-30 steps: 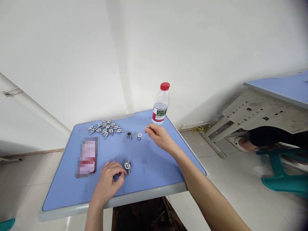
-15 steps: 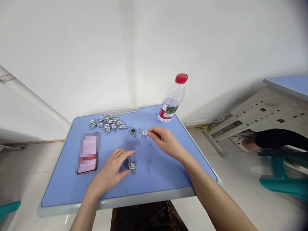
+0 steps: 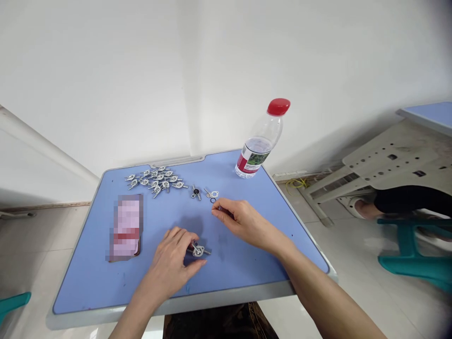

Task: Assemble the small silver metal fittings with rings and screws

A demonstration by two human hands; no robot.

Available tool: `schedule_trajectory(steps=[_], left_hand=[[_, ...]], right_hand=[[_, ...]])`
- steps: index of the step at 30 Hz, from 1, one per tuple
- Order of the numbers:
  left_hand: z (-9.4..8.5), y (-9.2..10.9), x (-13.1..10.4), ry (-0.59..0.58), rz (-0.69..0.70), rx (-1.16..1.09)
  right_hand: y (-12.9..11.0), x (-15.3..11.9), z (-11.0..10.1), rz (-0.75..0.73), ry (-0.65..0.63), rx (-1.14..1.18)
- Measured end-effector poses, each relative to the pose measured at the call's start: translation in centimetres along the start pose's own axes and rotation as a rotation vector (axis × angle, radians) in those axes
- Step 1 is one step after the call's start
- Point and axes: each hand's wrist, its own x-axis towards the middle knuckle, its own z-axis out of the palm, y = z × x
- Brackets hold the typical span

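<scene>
My left hand [image 3: 172, 254] curls around a small metal valve [image 3: 198, 251] with a lever and side tubes, near the front of the desk. The fingertips touch its left end and the thumb lies along its near side. My right hand [image 3: 238, 217] is closed in a pinch above the desk; a bit of something dark shows at the fingers, too hidden to name. Just beyond the right fingertips lie a black rubber ring [image 3: 213, 200] and a flat metal plate with a lever [image 3: 213, 194]. To their left sits an open valve body [image 3: 196, 192] with a black round centre.
Several similar metal valves [image 3: 158, 178] are heaped at the back left. A phone [image 3: 126, 226] lies at the left side of the blue desk [image 3: 95, 278]. A water bottle [image 3: 256, 150] stands at the back right. Another person's foot [image 3: 363, 208] and a green stool [image 3: 409, 263] are to the right.
The valve by my left hand has turned from pointing away to lying sideways, and the fingers have closed in on it. My right hand has moved nearer, away from the flat metal plate.
</scene>
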Motion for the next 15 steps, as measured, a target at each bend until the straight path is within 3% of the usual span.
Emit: schedule_trajectory(steps=[6, 15], left_hand=[[-0.05, 0.11, 0.05, 0.039, 0.060, -0.006], [0.41, 0.15, -0.13, -0.023, 0.108, -0.026]], right_hand=[[-0.45, -0.33, 0.11, -0.033, -0.053, -0.074], [-0.71, -1.01, 0.22, -0.025, -0.118, -0.176]])
